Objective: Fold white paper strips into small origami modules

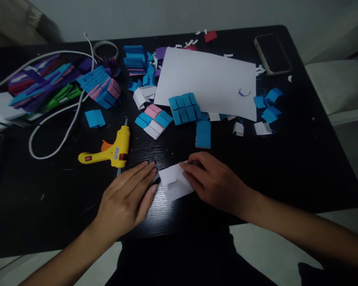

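A small folded piece of white paper (173,183) lies on the black table (286,167) near its front edge. My right hand (214,180) rests on the paper's right side, fingers curled and pressing it down. My left hand (128,196) lies flat on the table just left of the paper, fingers stretched out and together, fingertips close to the paper's left edge. A yellow glue gun (111,151) lies on its side just beyond my left hand.
A large white sheet (209,81) lies at the table's middle back. Around it are several folded blue, pink and white paper pieces (183,109). A heap of coloured folded strips (47,83) and a white cable (59,131) are at the left. A phone (272,53) lies at the back right.
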`<state>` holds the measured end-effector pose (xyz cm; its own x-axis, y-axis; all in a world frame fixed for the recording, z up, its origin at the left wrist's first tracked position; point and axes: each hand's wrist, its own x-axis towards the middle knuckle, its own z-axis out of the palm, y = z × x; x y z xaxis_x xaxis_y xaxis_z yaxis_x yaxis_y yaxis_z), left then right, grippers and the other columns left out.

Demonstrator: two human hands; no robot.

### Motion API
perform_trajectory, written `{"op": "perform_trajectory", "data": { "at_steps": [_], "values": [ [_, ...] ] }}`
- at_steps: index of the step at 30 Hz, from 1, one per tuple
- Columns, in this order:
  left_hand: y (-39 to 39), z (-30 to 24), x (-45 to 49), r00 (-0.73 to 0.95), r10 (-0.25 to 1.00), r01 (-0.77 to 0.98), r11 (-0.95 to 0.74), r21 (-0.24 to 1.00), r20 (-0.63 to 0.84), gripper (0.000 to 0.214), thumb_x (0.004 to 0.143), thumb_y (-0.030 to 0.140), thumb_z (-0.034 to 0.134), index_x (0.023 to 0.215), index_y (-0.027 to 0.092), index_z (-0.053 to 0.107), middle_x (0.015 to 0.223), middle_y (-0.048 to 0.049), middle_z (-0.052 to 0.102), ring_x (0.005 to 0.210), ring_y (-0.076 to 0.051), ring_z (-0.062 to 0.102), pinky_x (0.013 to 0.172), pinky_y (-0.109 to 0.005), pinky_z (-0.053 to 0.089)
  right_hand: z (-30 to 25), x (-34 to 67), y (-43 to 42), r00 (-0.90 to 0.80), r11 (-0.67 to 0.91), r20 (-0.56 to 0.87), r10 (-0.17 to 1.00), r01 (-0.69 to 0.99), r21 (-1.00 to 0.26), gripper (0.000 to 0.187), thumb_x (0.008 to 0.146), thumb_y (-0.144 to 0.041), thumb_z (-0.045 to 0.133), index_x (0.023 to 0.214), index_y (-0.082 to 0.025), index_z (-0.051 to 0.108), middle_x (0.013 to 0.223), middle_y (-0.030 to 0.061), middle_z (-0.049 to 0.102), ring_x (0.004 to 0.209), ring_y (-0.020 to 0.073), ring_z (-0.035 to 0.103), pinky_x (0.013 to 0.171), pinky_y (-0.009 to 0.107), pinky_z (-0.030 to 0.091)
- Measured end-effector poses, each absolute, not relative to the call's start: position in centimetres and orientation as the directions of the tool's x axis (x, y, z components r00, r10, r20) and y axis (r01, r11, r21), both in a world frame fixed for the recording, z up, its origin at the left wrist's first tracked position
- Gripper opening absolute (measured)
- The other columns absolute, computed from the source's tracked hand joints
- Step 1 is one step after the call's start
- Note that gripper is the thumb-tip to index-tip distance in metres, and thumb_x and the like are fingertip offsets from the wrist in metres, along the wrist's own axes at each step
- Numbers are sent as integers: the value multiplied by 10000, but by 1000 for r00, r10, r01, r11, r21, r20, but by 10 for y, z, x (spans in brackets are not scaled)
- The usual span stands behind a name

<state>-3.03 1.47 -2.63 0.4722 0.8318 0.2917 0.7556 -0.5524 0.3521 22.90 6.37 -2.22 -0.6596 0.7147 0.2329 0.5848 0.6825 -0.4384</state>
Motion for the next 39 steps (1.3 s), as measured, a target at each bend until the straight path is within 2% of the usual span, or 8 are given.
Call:
{"op": "perform_trajectory", "data": {
  "at_steps": [6,11,18,22,26,30,34,39],
  "values": [
    [31,-9,-19,342,921,749,-388,537,187,239,981,186,592,1219,195,614,1163,-76,709,1081,-231,674,963,-409,551,-24,229,65,-633,666,257,730,576,-473,251,1012,-163,521,1156,-82,711,1063,172,673,983,247,661,799,385,637],
    [54,-2,-3,418,908,772,-378,512,39,296,961,404,651,1170,196,615,1083,-88,630,1021,-271,592,869,-433,532,-26,230,67,-601,638,267,753,570,-517,241,1005,-196,538,1149,-95,703,1082,177,668,1010,263,662,813,412,630],
    [67,-8,6,455,890,721,-357,593,-17,200,946,341,688,1046,188,607,1018,-70,583,958,-249,552,815,-403,496,-26,230,73,-624,689,316,715,550,-473,343,973,-236,586,1239,-39,678,1161,211,661,1088,308,608,906,466,559],
    [65,-9,6,470,882,664,-369,650,20,164,954,332,683,981,194,599,988,-56,616,953,-232,565,835,-395,481,-25,230,76,-640,663,247,727,563,-493,270,968,-236,587,1173,-102,700,1254,193,654,1200,337,572,962,504,485],
    [65,-14,3,437,897,613,-357,705,74,180,941,318,707,1018,199,597,968,-36,648,914,-198,604,802,-350,501,-25,229,79,-620,620,250,744,499,-606,114,963,-208,616,1016,-124,673,1065,129,720,1083,284,632,916,451,480],
    [65,-18,-3,365,930,565,-260,783,45,331,888,366,770,1148,208,641,962,-22,685,870,-172,653,752,-294,532,-19,229,81,-520,426,176,836,412,-805,74,923,-208,699,961,-161,657,911,37,732,863,184,687,812,335,525],
    [65,-20,-5,329,944,480,-146,865,-24,210,905,385,745,991,194,740,797,-11,727,679,-139,656,594,-240,490,-13,229,83,-492,241,64,868,306,-921,147,918,-223,720,1055,-171,706,987,19,779,899,151,740,815,260,564],
    [65,-18,-5,290,951,408,-25,913,-104,194,881,386,769,875,191,761,719,7,731,615,-111,631,547,-203,456,-14,228,84,-524,175,17,851,253,-952,193,910,-242,744,1088,-173,772,1029,26,809,945,159,764,857,251,573]
  ]
}}
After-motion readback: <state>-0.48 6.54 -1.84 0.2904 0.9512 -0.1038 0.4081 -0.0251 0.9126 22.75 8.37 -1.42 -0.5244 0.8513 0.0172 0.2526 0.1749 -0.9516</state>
